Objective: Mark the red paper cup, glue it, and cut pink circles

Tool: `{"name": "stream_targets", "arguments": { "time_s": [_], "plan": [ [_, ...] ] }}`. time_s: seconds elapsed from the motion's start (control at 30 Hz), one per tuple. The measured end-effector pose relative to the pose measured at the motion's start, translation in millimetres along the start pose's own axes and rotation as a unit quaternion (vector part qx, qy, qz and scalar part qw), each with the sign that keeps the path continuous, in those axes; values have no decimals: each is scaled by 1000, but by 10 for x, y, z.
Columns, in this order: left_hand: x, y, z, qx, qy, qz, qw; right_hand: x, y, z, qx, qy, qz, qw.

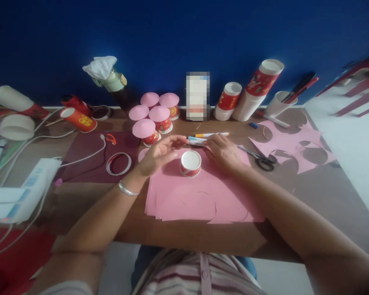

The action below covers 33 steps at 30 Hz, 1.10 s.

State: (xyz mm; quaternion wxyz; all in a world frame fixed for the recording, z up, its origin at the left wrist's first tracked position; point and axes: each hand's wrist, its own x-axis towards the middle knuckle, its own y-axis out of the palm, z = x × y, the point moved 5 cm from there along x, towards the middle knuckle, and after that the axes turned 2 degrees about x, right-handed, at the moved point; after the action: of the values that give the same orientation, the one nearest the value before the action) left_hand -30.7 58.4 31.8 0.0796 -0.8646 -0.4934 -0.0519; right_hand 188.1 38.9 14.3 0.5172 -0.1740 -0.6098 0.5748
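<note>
A small red-and-white paper cup [190,163] stands upside down on a stack of pink paper sheets [199,196] in front of me. My left hand [160,152] hovers just left of the cup, fingers stretched toward a blue-and-white glue stick or pen [196,141]. That stick lies behind the cup, and my right hand [223,150] rests on its other end with fingers curled over it. Whether the right hand grips it is unclear. A silver bracelet sits on my left wrist.
Several cups topped with pink paper discs [155,116] stand behind. Scissors [260,159] and cut pink paper [295,143] lie right. A yellow marker [212,134], tape ring [119,163], cup stacks [252,92], power strip [21,192] and cables crowd the table.
</note>
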Motion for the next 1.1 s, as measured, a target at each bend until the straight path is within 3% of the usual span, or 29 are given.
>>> {"name": "stream_targets", "arguments": {
  "time_s": [0.2,0.43,0.57,0.7,1.1],
  "plan": [
    [-144,95,-8,51,11,96,994,-14,-19,32,55,-12,-35,998],
    [-115,293,-12,168,16,57,984,-55,-461,216,134,-41,-182,973],
    [-96,367,-58,213,48,19,976,-107,-630,552,116,-94,-154,977],
    [-105,381,-61,227,86,9,970,-143,-664,785,95,-146,-155,972],
    [-106,374,-46,257,96,18,961,-108,-537,819,113,-107,-114,981]
  ]
}}
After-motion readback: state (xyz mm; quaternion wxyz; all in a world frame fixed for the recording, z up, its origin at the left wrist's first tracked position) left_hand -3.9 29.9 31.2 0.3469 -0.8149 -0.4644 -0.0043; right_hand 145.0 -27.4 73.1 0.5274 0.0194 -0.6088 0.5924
